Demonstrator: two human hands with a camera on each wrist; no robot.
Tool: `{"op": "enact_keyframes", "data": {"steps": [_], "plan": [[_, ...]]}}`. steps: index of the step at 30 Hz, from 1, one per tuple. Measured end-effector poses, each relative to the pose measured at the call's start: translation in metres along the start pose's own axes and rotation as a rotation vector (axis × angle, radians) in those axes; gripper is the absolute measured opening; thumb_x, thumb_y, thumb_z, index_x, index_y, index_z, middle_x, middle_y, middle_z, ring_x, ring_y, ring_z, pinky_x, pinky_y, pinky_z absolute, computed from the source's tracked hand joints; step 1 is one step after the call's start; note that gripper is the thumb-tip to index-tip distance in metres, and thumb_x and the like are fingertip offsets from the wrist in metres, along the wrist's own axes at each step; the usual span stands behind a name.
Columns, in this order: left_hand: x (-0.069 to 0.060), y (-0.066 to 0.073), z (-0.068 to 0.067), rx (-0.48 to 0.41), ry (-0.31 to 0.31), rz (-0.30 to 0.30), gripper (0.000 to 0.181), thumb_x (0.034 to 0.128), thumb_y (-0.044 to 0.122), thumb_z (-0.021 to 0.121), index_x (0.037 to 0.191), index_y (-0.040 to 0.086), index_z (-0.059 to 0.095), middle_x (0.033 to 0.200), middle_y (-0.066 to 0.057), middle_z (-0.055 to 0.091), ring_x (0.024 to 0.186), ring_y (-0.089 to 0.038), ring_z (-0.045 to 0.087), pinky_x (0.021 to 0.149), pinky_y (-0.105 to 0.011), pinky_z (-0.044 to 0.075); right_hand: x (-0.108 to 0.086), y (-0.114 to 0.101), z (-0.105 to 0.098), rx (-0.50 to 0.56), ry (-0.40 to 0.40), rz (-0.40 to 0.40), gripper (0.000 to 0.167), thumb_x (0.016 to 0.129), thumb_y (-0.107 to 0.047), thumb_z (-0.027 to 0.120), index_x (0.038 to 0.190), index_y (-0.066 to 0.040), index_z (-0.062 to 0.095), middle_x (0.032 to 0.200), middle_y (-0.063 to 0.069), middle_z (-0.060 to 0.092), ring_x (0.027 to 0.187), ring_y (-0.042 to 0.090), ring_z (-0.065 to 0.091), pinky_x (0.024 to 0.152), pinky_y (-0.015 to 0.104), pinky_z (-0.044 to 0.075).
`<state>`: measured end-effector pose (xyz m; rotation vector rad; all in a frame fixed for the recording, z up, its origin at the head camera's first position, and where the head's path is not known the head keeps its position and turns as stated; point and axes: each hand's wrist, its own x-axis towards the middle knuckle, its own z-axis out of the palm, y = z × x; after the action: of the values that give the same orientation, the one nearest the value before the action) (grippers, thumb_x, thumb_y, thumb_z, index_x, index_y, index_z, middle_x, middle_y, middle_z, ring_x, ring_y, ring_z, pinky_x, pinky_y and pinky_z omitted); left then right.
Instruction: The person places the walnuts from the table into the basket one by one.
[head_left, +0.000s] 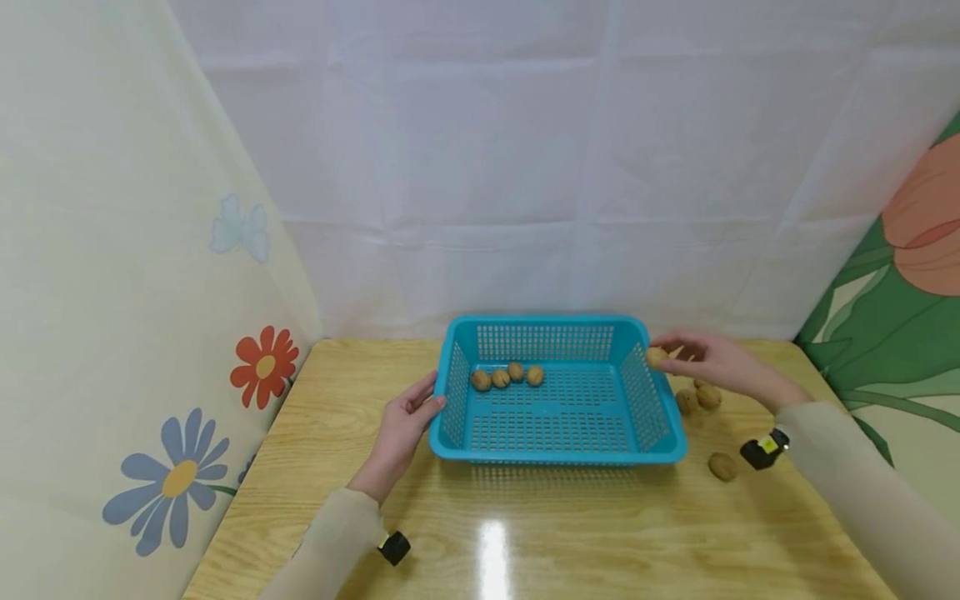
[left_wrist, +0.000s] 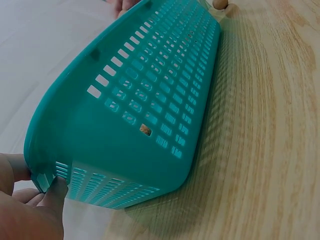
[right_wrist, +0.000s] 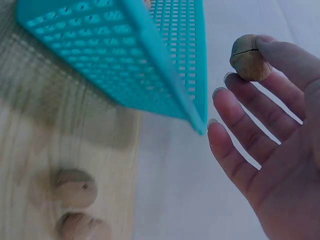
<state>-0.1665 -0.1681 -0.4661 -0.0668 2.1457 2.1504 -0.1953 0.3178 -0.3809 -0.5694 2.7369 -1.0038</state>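
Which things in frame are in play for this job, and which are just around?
In play, it seems:
Round brown walnut pinched by the right grip
Blue rectangular perforated plastic basket, held by the left grip
Four brown walnuts inside it
Loose brown walnuts outside, to its right

Just around:
Yellowish wood-grain table
White cloth backdrop
Cream flower-printed side panels

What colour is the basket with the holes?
The basket is turquoise blue, clearest in the head view.

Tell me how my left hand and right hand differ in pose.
Your left hand grips the blue basket at its left end, while your right hand pinches a walnut near the basket's right end. In the head view, your left hand sits lower than your right hand. Both emerge from pale sleeves.
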Motion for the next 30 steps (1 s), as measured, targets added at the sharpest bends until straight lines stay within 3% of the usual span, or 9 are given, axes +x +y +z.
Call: {"op": "enact_keyframes", "data": {"steps": [6, 14, 20, 30], "plan": [[0.0, 0.002, 0.0, -0.001, 0.007, -0.013, 0.055, 0.105, 0.009, 0.062, 0.157, 0.004, 0.045, 0.154, -0.019, 0.052, 0.141, -0.033, 0.052, 0.105, -0.033, 0.053, 0.024, -0.013, 0.006, 0.004, -0.032, -0.024, 0.047, 0.104, -0.038, 0.066, 0.145, -0.015, 0.062, 0.132, 0.01, 0.066, 0.102, 0.019, 0.064, 0.084, 0.043, 0.057], [-0.001, 0.004, 0.001, 0.006, 0.015, -0.018, 0.054, 0.1049, 0.008, 0.061, 0.157, 0.004, 0.045, 0.155, -0.02, 0.051, 0.141, -0.034, 0.052, 0.105, -0.034, 0.053, 0.057, -0.02, 0.025, -0.044, -0.045, -0.086, 0.045, 0.102, -0.035, 0.069, 0.141, -0.011, 0.065, 0.13, 0.009, 0.07, 0.098, 0.017, 0.066, 0.081, 0.038, 0.056], [0.0, 0.003, 0.001, 0.004, 0.013, -0.014, 0.054, 0.1049, 0.009, 0.062, 0.157, 0.005, 0.045, 0.154, -0.02, 0.052, 0.14, -0.034, 0.052, 0.104, -0.033, 0.054, 0.076, -0.026, 0.036, -0.036, -0.05, -0.075, 0.047, 0.101, -0.037, 0.071, 0.14, -0.013, 0.065, 0.13, 0.008, 0.07, 0.105, 0.024, 0.066, 0.088, 0.047, 0.056], [0.0, 0.003, 0.002, 0.009, 0.031, -0.014, 0.054, 0.104, 0.007, 0.063, 0.156, 0.003, 0.046, 0.153, -0.021, 0.053, 0.139, -0.035, 0.053, 0.102, -0.032, 0.055, 0.106, -0.028, 0.064, 0.03, -0.045, -0.121, 0.04, 0.098, -0.02, 0.074, 0.132, -0.001, 0.065, 0.12, 0.015, 0.072, 0.111, 0.034, 0.067, 0.092, 0.05, 0.058]]}}
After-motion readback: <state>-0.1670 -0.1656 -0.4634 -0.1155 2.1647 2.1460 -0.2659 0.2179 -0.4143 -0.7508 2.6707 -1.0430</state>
